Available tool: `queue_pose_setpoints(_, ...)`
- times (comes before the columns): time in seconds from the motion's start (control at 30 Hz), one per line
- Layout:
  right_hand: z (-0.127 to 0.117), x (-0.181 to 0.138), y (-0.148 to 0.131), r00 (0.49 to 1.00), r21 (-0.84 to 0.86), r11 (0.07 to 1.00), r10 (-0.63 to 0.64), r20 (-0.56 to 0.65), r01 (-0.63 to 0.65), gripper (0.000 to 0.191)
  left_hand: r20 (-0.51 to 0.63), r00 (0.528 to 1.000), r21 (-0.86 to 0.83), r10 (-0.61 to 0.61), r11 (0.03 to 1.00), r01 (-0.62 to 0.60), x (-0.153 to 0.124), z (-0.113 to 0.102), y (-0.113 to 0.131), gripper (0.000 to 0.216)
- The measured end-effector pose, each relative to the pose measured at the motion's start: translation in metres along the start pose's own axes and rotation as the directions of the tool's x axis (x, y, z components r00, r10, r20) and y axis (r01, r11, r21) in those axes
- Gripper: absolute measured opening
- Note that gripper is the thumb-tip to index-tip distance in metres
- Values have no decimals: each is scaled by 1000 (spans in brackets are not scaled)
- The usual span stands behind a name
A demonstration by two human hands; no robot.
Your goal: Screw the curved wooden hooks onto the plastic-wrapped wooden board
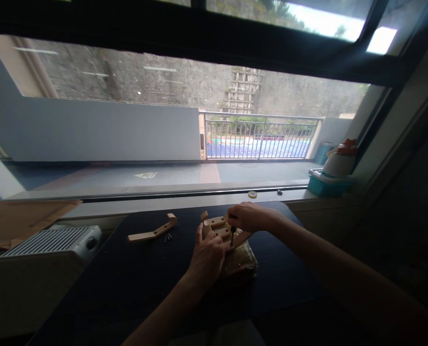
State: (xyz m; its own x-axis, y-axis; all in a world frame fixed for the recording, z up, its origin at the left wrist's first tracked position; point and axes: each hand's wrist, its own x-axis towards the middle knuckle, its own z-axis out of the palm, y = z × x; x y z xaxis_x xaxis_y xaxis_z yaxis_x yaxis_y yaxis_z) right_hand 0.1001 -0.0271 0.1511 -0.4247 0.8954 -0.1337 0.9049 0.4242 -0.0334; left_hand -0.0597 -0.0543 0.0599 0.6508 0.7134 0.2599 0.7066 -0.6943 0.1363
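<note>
On a dark tabletop (pixel 134 283) by a window, my left hand (pixel 207 254) is closed around a small wooden assembly (pixel 218 228) of light slats, steadying it from the near side. My right hand (pixel 248 216) is closed on a small screwdriver (pixel 231 236) whose dark shaft points down into the wood. Under the assembly lies a tan woven piece (pixel 240 259). A separate curved wooden piece (pixel 153 232) lies to the left, with a few dark screws (pixel 168 237) beside it.
A white radiator-like heater (pixel 51 241) and flat cardboard (pixel 15 218) sit at the left. On the window sill stand a teal box (pixel 327 185) with a white and orange object (pixel 339 161) on top, a tape roll (pixel 252 194) and a small dark item (pixel 279 191).
</note>
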Motion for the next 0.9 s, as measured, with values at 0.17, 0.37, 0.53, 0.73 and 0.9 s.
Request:
queue_pose_setpoints(0.17, -13, -2, -2, 999, -23, 1000, 12, 53, -11, 29, -9, 1000, 6, 7, 1000, -7, 0, 0, -1, 33)
queue_pose_setpoints(0.37, -21, -3, -6, 997, -50, 998, -32, 70, 36, 24, -15, 1000, 17, 3, 1000, -3, 0, 2, -2, 32)
queue_pose_setpoints(0.53, -7, -1, -5, 998, -30, 998, -48, 34, 50, 28, 4, 1000, 18, 4, 1000, -4, 0, 1, -2, 30)
queue_pose_setpoints(0.73, 2, 0, 1, 1000, -27, 999, 24, -2, -24, 30, 6, 1000, 13, 4, 1000, -4, 1, -1, -1, 33)
queue_pose_setpoints(0.9, -9, -4, 1, 999, -13, 1000, 18, 26, -18, 30, 8, 1000, -7, 11, 1000, -11, 0, -2, -1, 34)
